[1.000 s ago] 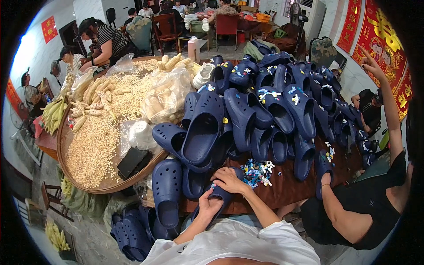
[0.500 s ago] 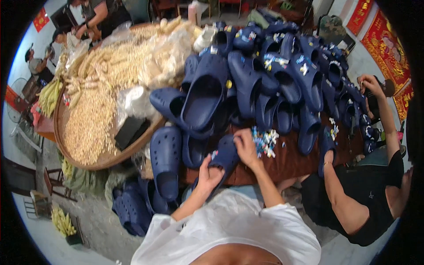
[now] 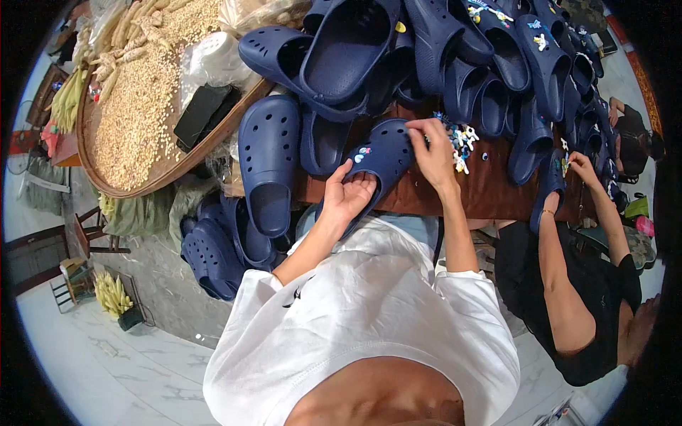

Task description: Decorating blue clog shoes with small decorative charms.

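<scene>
My left hand [image 3: 348,193] grips the heel end of a navy blue foam clog [image 3: 380,160] that lies on the brown table [image 3: 490,192]. A small coloured charm sits on the clog's perforated top. My right hand [image 3: 435,148] rests on the clog's toe end, its fingers pinched at the rim, next to a little heap of colourful charms [image 3: 460,138]. Whether the right fingers hold a charm is hidden.
A big pile of navy clogs [image 3: 440,50] covers the table's far side; more lie on the floor [image 3: 217,248] at left. A round woven tray [image 3: 135,121] of corn kernels and cobs sits at left. A person in black [image 3: 568,284] works at my right.
The view has tipped down and closer. My hands have lifted the clog higher onto the table, the right hand moving from the charm heap onto the clog's toe.
</scene>
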`<state>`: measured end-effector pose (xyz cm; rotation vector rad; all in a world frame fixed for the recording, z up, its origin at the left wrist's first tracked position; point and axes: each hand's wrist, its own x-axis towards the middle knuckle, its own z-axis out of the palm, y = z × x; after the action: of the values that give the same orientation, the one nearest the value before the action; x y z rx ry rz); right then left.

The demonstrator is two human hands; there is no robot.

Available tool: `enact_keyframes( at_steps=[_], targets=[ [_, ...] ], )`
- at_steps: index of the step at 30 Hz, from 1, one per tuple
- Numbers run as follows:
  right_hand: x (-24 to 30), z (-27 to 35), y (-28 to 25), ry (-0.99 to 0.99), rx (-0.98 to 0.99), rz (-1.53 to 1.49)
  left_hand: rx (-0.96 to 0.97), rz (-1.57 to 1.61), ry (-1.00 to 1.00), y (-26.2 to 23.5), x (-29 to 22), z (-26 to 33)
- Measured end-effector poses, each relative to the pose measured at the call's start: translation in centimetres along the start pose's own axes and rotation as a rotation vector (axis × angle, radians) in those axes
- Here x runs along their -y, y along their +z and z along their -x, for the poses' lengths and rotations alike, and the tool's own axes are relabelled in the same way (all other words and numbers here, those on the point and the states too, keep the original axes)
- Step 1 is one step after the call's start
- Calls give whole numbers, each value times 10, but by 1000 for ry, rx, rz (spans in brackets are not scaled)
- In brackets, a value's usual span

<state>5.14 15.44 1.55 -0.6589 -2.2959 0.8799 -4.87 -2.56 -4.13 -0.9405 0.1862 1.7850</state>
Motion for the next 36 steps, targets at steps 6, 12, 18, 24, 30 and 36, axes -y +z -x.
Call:
enact_keyframes(
  at_steps=[6,12,18,24,30,36],
  targets=[
    [21,2,27,-249,455,70,60,-72,-42,-4,10,10],
    [22,-1,29,-166,552,34,69,-21,-67,-7,4,6],
    [19,3,34,-133,347,-150,93,48,-59,-5,0,1],
    [-14,15,19,14,-25,-83,122,42,-57,-5,-4,4],
    [-68,25,-11,78,-198,360,33,28,-49,5,5,16],
    [-19,5,-5,-26,-80,195,0,22,-82,0,-1,16]
  ],
)
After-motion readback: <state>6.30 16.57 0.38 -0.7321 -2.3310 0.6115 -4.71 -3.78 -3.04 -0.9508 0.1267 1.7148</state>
